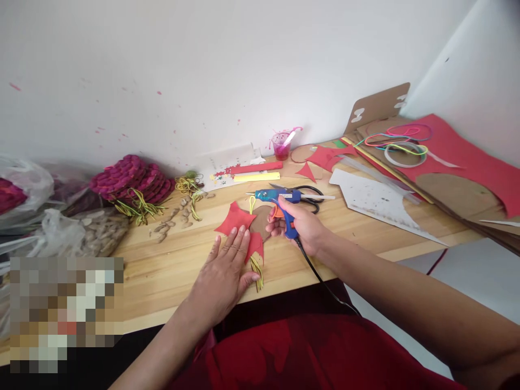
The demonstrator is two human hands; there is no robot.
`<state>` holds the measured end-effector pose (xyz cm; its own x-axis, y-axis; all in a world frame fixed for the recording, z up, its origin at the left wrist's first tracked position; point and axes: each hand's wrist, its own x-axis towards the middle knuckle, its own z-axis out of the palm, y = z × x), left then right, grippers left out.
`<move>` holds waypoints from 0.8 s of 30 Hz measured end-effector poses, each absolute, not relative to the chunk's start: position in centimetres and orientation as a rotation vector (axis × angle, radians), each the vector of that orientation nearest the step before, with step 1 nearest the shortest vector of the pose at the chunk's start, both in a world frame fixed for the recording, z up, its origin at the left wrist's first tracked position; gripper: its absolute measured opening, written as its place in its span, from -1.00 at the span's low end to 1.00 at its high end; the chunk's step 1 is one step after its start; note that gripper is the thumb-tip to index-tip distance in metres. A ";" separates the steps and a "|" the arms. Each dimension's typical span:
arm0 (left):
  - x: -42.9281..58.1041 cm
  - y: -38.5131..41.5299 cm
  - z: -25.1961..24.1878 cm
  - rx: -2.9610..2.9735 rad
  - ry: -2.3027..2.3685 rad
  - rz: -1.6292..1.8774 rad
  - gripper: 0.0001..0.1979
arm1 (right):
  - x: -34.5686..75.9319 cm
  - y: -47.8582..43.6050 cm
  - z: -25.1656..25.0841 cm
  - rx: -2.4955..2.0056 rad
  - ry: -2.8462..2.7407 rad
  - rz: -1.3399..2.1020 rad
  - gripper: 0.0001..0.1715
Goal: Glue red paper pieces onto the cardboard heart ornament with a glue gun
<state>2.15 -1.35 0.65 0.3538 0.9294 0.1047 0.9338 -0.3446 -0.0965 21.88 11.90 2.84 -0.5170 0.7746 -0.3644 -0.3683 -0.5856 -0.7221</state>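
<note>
My right hand (303, 225) is wrapped around the handle of a blue glue gun (266, 195), its nozzle pointing left above the table. A pale glue stick protrudes from the gun's back, and its black cord drops over the table edge. Flat on a red paper piece (233, 219) with curved-in sides lies my left hand (227, 271), fingers stretched. Another red scrap lies by its fingertips. Partly under the red paper is a round brown cardboard disc (262, 219). A yellow-green cord loop (252, 205) shows above the red paper, and a cord tassel (258, 273) hangs below near my left thumb.
Dark pink round pieces (130, 179) with cord tassels are stacked at left, beside peanuts (164, 227) and plastic bags (60, 233). A cup of pink liquid (281, 146) stands by the wall. Red paper (471, 157), cardboard and a tape roll (405, 155) lie at right.
</note>
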 end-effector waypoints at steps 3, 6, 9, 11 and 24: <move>1.7 -1.5 1.8 -2.593 -1.780 -0.125 -0.23 | 21.9 11.9 3.0 -0.904 -0.756 2.130 -0.46; 1.5 -1.8 2.5 -2.632 -1.860 -0.244 -0.27 | 21.9 11.8 3.1 -0.905 -0.764 2.137 -0.45; 1.6 -2.2 2.3 -2.606 -1.827 -0.259 -0.26 | 21.9 11.8 3.1 -0.901 -0.774 2.140 -0.45; 1.7 -2.4 2.0 -2.590 -1.818 -0.242 -0.26 | 21.8 11.9 3.1 -0.901 -0.774 2.142 -0.46; 2.0 -1.8 2.3 -2.546 -1.783 -0.260 -0.36 | 21.8 11.8 3.2 -0.924 -0.754 2.134 -0.47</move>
<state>2.03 -1.84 2.33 0.3328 0.9312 0.1488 0.9349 -0.3464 0.0773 21.82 11.84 3.22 -0.5145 0.7661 -0.3852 -0.3538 -0.5989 -0.7185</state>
